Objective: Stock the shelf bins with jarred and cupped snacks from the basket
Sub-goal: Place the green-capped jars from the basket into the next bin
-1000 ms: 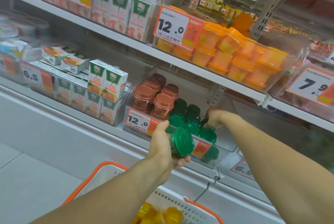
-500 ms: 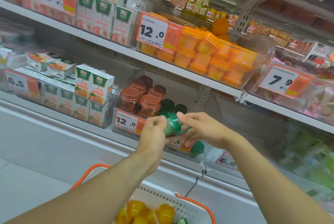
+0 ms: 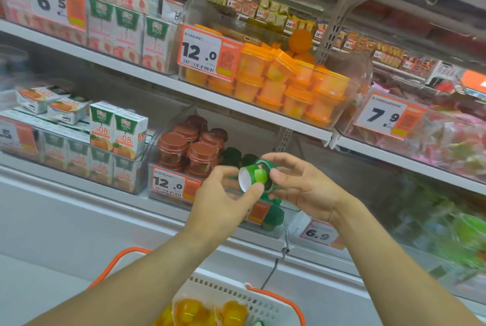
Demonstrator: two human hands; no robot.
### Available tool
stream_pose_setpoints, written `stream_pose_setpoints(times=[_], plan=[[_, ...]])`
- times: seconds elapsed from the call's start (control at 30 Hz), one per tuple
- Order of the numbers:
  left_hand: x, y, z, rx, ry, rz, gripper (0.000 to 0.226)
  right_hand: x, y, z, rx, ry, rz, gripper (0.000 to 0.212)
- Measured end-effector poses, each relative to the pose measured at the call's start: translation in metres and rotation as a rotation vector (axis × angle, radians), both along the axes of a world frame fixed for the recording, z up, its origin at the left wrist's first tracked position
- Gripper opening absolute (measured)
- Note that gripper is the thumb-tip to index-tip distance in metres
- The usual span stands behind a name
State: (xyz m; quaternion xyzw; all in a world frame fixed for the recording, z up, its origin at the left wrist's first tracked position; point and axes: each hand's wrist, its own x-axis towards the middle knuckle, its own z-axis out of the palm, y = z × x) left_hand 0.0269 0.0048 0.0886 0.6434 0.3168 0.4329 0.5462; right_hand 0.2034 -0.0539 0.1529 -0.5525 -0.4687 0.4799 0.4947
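item: green-lidded jar (image 3: 256, 177) — held on its side between both hands, white base turned to the left, in front of the lower clear bin (image 3: 157, 139). we read it as being turned over for handing across or for setting upright, since the jars in the bin stand lids up.

left hand (image 3: 223, 199): thumb and fingers pinch the jar's base end from below.

right hand (image 3: 302, 186): fingertips curl onto the lid end; the other fingers are spread loosely.

lower bin, contents: brown-lidded jars (image 3: 189, 149) stacked at the left and far side; dark green lids (image 3: 231, 156) just behind the hands. we judge the held jar belongs on the green side — like with like.

upper bin (image 3: 352, 83), one shelf up: orange cups (image 3: 289, 83) piled behind a 12.0 price tag (image 3: 207, 53).

basket (image 3: 249, 296), white with orange handles, nearest us at the bottom: yellow cups (image 3: 189, 312) inside, likely waiting for that orange bin.

to the left: juice cartons (image 3: 118, 131).
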Motion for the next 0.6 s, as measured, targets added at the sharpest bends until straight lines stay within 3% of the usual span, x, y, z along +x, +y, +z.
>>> stream_pose_setpoints(times=[0.1, 0.3, 0.43, 0.5, 0.6], plan=[[0.002, -0.002, 0.002, -0.151, -0.071, -0.08, 0.023, 0.002, 0.001, 0.002, 0.038, -0.024, -0.013, 0.04], [0.004, -0.003, 0.006, -0.327, -0.18, -0.146, 0.021, 0.0, 0.004, 0.0, 0.037, -0.039, -0.076, 0.043], [-0.001, 0.003, 0.003, -0.261, -0.136, -0.154, 0.017, 0.0, 0.007, -0.001, -0.014, -0.012, -0.088, 0.042], [-0.001, 0.003, 0.004, -0.249, -0.094, -0.153, 0.026, -0.001, 0.01, -0.001, -0.02, 0.004, -0.12, 0.043], [0.0, 0.004, 0.006, -0.286, -0.021, -0.123, 0.036, 0.003, 0.031, -0.005, -0.008, -0.022, -0.32, 0.04]])
